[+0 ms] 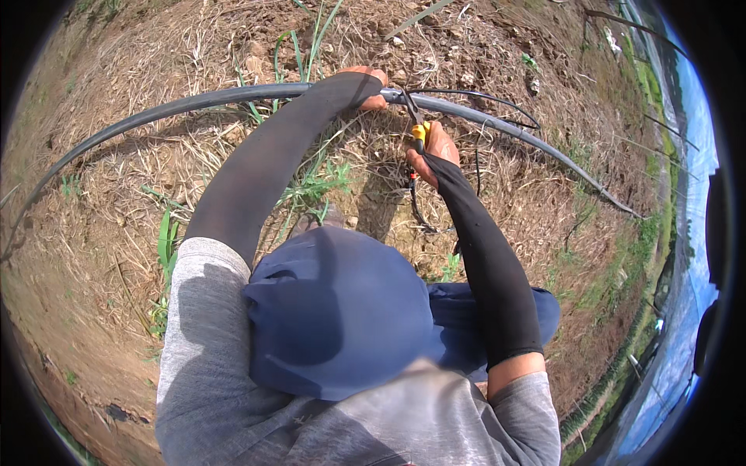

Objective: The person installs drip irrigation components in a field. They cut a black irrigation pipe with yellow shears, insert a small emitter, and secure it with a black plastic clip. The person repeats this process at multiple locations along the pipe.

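A long grey-black pipe (194, 102) arches across the dry ground in front of me. My left hand (374, 87) is closed around it near the top of its arc, the wrist and black sleeve crossing over it. A pair of pliers with yellow-and-black handles (420, 133) is held in my right hand (437, 152). The dark jaws point up and lie at the pipe, just right of my left hand; whether they grip anything there is too small to tell. From this same spot a thin black tube (497, 99) loops off to the right.
Dry straw and soil (116, 233) surround the pipe, with green weeds (326, 180) below it. Another thin dark tube with a red piece (414, 203) hangs below my right hand. My bent knee in blue trousers (365, 295) is close beneath my arms.
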{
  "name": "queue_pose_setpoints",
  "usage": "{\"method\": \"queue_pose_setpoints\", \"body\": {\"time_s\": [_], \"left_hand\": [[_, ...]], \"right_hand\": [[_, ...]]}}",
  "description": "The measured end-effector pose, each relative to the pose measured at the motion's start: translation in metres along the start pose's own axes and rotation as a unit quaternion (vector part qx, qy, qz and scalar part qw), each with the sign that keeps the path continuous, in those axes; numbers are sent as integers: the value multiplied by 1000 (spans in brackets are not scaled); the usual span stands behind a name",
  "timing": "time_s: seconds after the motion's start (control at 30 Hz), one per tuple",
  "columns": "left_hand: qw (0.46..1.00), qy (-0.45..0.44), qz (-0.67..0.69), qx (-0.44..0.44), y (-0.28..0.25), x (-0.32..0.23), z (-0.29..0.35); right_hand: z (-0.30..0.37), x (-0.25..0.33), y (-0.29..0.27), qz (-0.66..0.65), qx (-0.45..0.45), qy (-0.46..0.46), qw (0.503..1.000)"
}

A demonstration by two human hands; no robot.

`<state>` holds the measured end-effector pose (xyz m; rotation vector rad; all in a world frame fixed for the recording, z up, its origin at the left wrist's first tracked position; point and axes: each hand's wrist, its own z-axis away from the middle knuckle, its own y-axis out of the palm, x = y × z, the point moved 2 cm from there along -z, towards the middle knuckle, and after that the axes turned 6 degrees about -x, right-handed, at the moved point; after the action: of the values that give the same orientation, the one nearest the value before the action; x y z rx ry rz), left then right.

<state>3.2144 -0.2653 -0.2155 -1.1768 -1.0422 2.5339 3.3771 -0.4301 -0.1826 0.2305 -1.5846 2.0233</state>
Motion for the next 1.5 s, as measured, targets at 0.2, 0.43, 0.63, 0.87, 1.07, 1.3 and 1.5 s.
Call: {"method": "queue_pose_setpoints", "body": {"time_s": [0.2, 0.43, 0.63, 0.87, 1.07, 1.3, 1.5], "left_hand": [[999, -27, 40, 13, 0, 3, -1], [997, -45, 61, -2, 0, 1, 1], [992, -41, 106, 63, 3, 9, -9], [983, -42, 129, 125, 4, -7, -12], [990, -54, 100, 82, -10, -18, 4], [990, -118, 63, -38, 12, -4, 1], [989, -119, 79, -27, 13, -1, 1]], "right_hand": [[-3, -1, 5, 21, -15, -52, 998], [-1, -3, 9, 40, -17, -37, 998], [-3, 2, 16, 90, -61, -36, 993], [-4, 4, 16, 97, -71, -37, 992], [-5, -6, 24, 82, -82, -37, 993], [-3, -4, 33, 86, -100, -34, 991], [-5, -4, 33, 100, -74, -17, 992]]}}
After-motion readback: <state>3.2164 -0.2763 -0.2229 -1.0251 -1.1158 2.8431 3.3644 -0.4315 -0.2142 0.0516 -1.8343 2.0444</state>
